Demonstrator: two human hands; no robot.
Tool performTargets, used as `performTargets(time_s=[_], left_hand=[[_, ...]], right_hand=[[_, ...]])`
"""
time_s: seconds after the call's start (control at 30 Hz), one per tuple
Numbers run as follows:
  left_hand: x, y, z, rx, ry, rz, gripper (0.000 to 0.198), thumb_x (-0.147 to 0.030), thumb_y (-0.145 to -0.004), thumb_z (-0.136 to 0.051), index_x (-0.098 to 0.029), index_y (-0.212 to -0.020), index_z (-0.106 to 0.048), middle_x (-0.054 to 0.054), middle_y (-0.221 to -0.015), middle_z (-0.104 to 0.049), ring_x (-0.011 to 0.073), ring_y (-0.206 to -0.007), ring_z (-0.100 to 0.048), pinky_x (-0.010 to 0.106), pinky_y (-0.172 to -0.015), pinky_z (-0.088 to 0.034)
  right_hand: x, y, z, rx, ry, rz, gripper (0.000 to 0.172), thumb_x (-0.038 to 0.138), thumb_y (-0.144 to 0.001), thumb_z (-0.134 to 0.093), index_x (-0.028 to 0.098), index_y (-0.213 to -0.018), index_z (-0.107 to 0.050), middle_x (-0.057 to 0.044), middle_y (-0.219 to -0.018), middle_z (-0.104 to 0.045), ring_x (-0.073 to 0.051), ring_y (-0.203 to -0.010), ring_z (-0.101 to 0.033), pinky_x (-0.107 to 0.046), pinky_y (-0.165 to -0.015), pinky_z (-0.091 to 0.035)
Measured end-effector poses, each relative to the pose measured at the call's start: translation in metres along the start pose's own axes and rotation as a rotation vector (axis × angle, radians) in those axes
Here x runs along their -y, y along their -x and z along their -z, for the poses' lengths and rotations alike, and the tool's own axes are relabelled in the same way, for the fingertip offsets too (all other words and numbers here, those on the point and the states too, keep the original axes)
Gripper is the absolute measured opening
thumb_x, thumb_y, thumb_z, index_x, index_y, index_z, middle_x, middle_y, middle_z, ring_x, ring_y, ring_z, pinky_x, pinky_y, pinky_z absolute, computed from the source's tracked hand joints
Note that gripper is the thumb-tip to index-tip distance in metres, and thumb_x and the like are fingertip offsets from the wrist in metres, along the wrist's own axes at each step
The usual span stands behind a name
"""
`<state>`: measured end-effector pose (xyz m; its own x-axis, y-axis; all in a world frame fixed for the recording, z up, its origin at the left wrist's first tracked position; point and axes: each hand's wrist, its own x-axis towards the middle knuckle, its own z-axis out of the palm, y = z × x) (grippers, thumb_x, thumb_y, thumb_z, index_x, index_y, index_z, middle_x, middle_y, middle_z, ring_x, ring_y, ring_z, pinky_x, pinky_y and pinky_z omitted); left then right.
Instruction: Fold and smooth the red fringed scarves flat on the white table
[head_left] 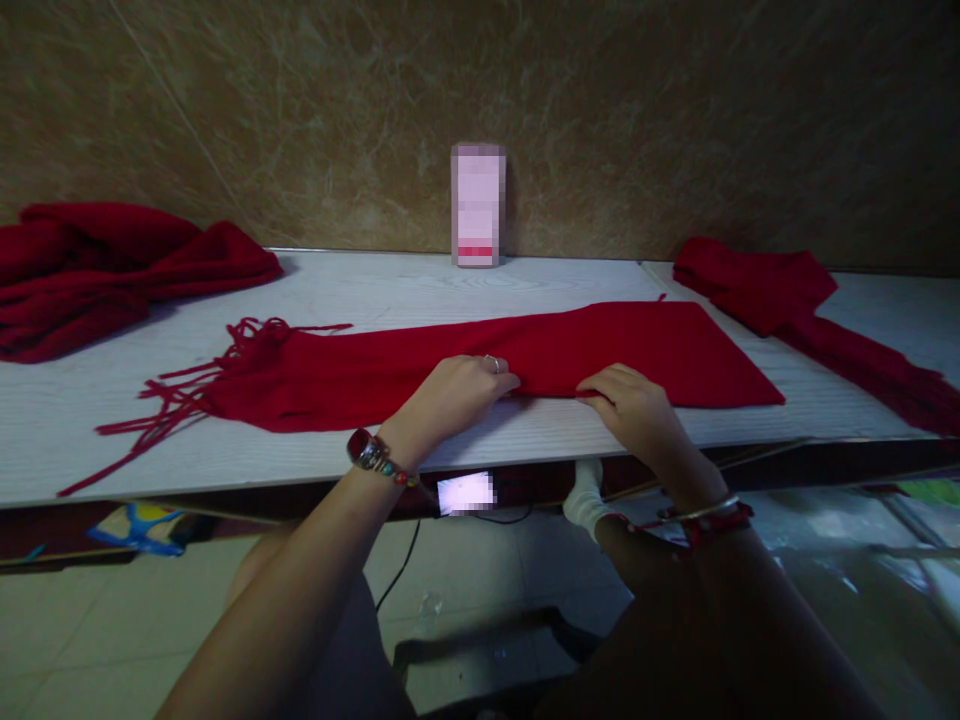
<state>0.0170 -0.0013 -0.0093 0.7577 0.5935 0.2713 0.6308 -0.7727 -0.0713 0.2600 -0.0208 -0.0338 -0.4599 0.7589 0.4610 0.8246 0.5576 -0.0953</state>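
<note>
A long red scarf (390, 370) with a tasselled fringe at its left end lies flat along the white table (90, 410). My left hand (457, 390), with a ring and a beaded bracelet, curls its fingers over the scarf's near edge at the middle. My right hand (630, 400), wearing bangles, pinches the same near edge a little to the right. Both hands rest on the cloth close to the table's front edge.
A heap of red scarves (112, 270) lies at the back left. Another red scarf (780, 285) trails off at the right. A blurred upright box (478, 205) leans against the marble wall. Under the table are a lit screen (465, 493), a cable and tiled floor.
</note>
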Motion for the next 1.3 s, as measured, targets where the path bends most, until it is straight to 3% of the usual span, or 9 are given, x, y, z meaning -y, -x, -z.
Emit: performTargets(time_s=[0.23, 0.4, 0.77, 0.97, 1.07, 1.3], left_hand=[[-0.006, 0.004, -0.001, 0.025, -0.003, -0.042, 0.020, -0.018, -0.091, -0.049, -0.017, -0.099, -0.067, 0.006, -0.089, -0.068, 0.0170, -0.076, -0.064, 0.027, -0.060, -0.046], [-0.002, 0.007, 0.002, 0.013, -0.029, -0.064, 0.018, -0.014, -0.089, -0.051, -0.017, -0.094, -0.068, 0.005, -0.082, -0.068, 0.0162, -0.075, -0.062, 0.027, -0.062, -0.046], [-0.002, 0.006, 0.003, 0.038, -0.043, 0.000, 0.022, -0.010, -0.089, -0.050, -0.017, -0.099, -0.068, 0.005, -0.075, -0.069, 0.0164, -0.069, -0.063, 0.027, -0.059, -0.045], [-0.006, 0.009, 0.004, 0.008, -0.037, -0.008, 0.024, -0.011, -0.089, -0.049, -0.014, -0.108, -0.063, 0.007, -0.089, -0.069, 0.0161, -0.074, -0.064, 0.026, -0.062, -0.048], [-0.008, 0.009, 0.004, -0.017, -0.041, -0.038, 0.019, -0.013, -0.089, -0.050, -0.015, -0.102, -0.064, 0.006, -0.093, -0.068, 0.0151, -0.072, -0.063, 0.026, -0.060, -0.047], [-0.003, 0.007, 0.002, -0.004, 0.010, -0.059, 0.014, -0.015, -0.088, -0.053, -0.014, -0.088, -0.067, 0.004, -0.074, -0.067, 0.0159, -0.067, -0.061, 0.027, -0.060, -0.046]], right_hand=[[0.002, 0.005, 0.002, -0.013, 0.017, 0.098, 0.026, 0.009, -0.084, -0.045, 0.016, -0.086, -0.070, -0.008, -0.082, -0.070, -0.021, -0.079, -0.059, -0.034, -0.075, -0.048], [0.005, 0.006, 0.006, -0.104, 0.074, 0.164, 0.022, 0.015, -0.087, -0.048, 0.015, -0.081, -0.070, -0.007, -0.071, -0.067, -0.020, -0.069, -0.058, -0.032, -0.068, -0.048], [0.004, 0.005, -0.001, -0.126, 0.018, 0.078, 0.017, 0.013, -0.085, -0.052, 0.019, -0.073, -0.063, -0.005, -0.069, -0.063, -0.019, -0.069, -0.058, -0.030, -0.067, -0.047], [0.005, 0.004, -0.005, -0.096, -0.004, 0.039, 0.022, 0.005, -0.080, -0.045, 0.020, -0.076, -0.061, -0.006, -0.073, -0.063, -0.020, -0.072, -0.057, -0.032, -0.070, -0.047], [0.005, 0.005, -0.005, -0.106, -0.006, 0.018, 0.025, 0.001, -0.073, -0.043, 0.021, -0.074, -0.058, -0.006, -0.072, -0.062, -0.020, -0.073, -0.057, -0.031, -0.071, -0.046], [0.006, 0.004, -0.002, -0.138, -0.038, 0.022, 0.021, 0.002, -0.071, -0.043, 0.021, -0.070, -0.050, -0.004, -0.067, -0.057, -0.018, -0.066, -0.053, -0.028, -0.064, -0.043]])
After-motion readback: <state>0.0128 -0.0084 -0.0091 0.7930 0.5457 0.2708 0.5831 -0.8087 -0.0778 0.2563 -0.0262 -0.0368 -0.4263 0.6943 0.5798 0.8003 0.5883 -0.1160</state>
